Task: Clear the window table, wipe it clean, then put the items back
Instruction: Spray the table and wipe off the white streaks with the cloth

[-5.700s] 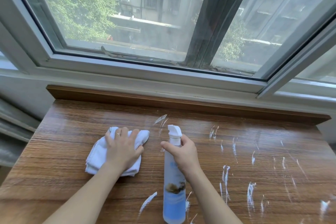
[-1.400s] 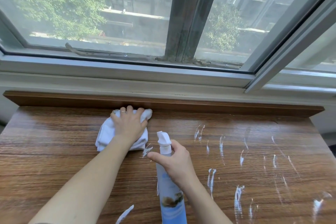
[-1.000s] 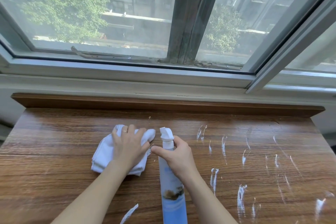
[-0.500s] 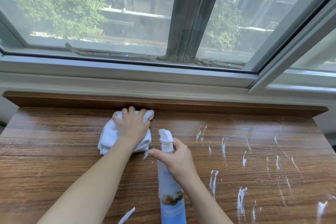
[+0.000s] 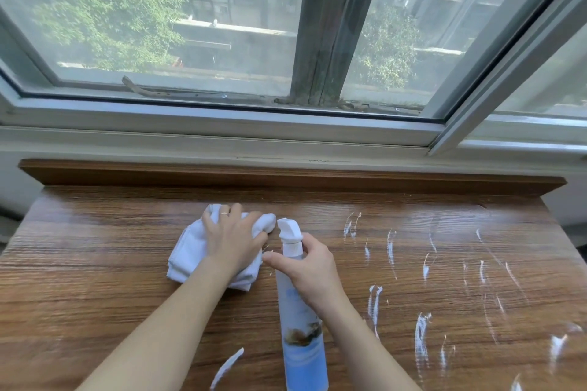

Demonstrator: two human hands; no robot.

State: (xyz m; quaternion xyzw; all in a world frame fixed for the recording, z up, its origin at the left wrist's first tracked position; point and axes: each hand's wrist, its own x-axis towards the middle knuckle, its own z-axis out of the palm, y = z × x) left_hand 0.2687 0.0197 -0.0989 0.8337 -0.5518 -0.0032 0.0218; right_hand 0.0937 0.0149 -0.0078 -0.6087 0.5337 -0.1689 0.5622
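Note:
A brown wood-grain table (image 5: 95, 279) stands under the window. My left hand (image 5: 233, 240) presses flat on a folded white cloth (image 5: 187, 251) at the table's middle, a ring on one finger. Just to its right my right hand (image 5: 306, 267) grips the neck of an upright spray bottle (image 5: 301, 327) with a white nozzle and a blue label. White streaks of foam (image 5: 422, 336) cover the right half of the table, and one streak (image 5: 227, 365) lies near the front edge.
A raised wooden ledge (image 5: 286, 176) runs along the table's back edge below the white window frame (image 5: 222, 124). The table's left part looks wet and glossy. Trees and buildings show through the glass.
My left hand has pulled the cloth back from the rear ledge toward me, part of a back-and-forth wiping stroke. The right hand and the bottle have stayed in place.

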